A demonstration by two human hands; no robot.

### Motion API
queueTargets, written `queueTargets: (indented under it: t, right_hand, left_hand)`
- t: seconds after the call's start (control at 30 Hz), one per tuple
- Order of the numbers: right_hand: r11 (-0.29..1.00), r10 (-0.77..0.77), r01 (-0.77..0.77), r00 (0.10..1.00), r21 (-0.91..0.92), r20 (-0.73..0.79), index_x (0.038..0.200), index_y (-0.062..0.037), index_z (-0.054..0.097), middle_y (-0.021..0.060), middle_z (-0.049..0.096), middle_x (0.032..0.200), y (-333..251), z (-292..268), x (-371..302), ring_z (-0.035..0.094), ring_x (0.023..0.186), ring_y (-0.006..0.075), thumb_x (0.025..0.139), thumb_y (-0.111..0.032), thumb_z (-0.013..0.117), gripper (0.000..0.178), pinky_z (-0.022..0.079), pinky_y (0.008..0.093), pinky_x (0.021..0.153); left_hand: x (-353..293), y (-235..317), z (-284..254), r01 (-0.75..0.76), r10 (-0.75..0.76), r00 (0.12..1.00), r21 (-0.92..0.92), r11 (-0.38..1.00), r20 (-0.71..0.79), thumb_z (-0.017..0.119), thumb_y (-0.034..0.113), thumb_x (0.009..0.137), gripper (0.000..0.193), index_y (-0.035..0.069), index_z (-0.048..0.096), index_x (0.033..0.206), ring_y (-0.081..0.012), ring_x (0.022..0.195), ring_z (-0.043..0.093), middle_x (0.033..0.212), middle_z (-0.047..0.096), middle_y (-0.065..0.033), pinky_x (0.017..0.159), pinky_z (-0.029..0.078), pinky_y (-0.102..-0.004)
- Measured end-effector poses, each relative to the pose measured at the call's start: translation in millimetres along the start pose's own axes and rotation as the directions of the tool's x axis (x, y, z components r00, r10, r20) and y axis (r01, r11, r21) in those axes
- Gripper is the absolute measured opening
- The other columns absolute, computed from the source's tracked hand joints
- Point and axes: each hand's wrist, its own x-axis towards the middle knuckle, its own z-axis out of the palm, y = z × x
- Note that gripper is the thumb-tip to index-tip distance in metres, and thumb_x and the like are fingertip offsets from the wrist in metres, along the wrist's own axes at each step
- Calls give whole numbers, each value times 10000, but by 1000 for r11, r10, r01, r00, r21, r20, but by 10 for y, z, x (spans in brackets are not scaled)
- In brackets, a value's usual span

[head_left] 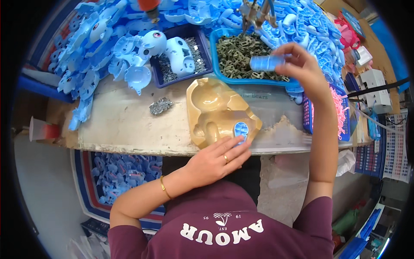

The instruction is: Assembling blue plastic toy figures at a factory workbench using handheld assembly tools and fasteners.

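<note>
My right hand (302, 67) is raised over the right end of a turquoise tray (213, 54) of small metal clips (239, 56). Pinched between its thumb and fingers is a light-blue hollow plastic part (264, 63), smeared by motion. On the table in front of me lies a gold-brown moulded fixture (202, 118) with rounded hollows. A small oval blue plastic piece (241, 129) sits in its lower right hollow. My left hand (217, 159) reaches over the fixture's near edge, fingers stretched out, the fingertips resting against that oval piece.
A dark tray (161, 84) of small metal parts stands left of the turquoise one, with blue figure shells (177, 56) on it. Blue plastic parts (293, 26) heap along the back. A screwdriver-like red tool (148, 6) hangs above. A purple basket (308, 112) with pink pieces stands right.
</note>
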Motion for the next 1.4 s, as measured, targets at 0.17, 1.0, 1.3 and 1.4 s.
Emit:
queueTargets:
  t: [0.17, 1.0, 1.3, 1.4]
  right_hand:
    - [992, -72, 107, 908, -62, 413, 1075, -6, 699, 83, 720, 1094, -2, 843, -303, 693, 1000, 179, 853, 25, 667, 227, 558, 335, 859]
    - [932, -315, 322, 947, -167, 65, 1296, -3, 628, 126, 674, 1234, -11, 1550, 191, 663, 1123, 199, 958, -106, 670, 355, 542, 323, 918]
    - [939, -91, 136, 984, 314, -156, 1387, 8, 434, 188, 550, 1320, 48, 1683, 229, 627, 1086, 199, 982, -162, 666, 497, 521, 320, 913]
    - [960, -102, 143, 980, 240, -173, 1224, -33, 515, 72, 607, 1118, -20, 1530, -2, 623, 985, 123, 934, 15, 637, 318, 518, 291, 877]
  left_hand:
    - [-216, 9, -199, -173, 173, 985, -28, 985, 16, 599, 117, 899, 297, 65, 696, 1175, -254, 1201, 639, 1300, 666, -88, 1031, 529, -389]
    - [301, -1041, -317, 611, -502, 759, 186, 769, -414, 617, 311, 971, 460, 172, 599, 1409, -359, 1339, 459, 1256, 621, -149, 1183, 117, -649]
    - [282, -671, -284, 293, -196, 931, 311, 904, -307, 692, 229, 880, 377, 88, 667, 1228, -347, 1360, 492, 1421, 535, -202, 1165, 216, -674]
    - [179, -402, -367, 162, -129, 966, 137, 977, -225, 705, 200, 855, 407, 76, 660, 1240, -339, 1408, 448, 1424, 535, -213, 1169, 226, -666]
